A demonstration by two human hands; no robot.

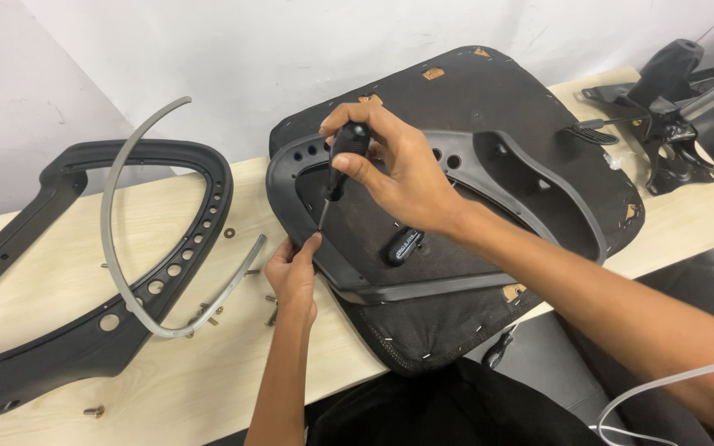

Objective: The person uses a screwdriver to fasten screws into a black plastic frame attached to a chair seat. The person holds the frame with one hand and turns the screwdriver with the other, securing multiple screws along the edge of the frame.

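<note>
Black curved frame (84, 330), grey strip (117, 248), loose screws (208, 315) on wooden table (208, 380).

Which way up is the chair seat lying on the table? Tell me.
Upside down. The seat cushion shows its stapled black underside, with the black plastic frame on top, where the right hand holds a screwdriver.

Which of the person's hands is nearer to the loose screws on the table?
Left. The left hand rests at the seat edge just right of the loose screws; the right hand grips a screwdriver above, farther away.
</note>
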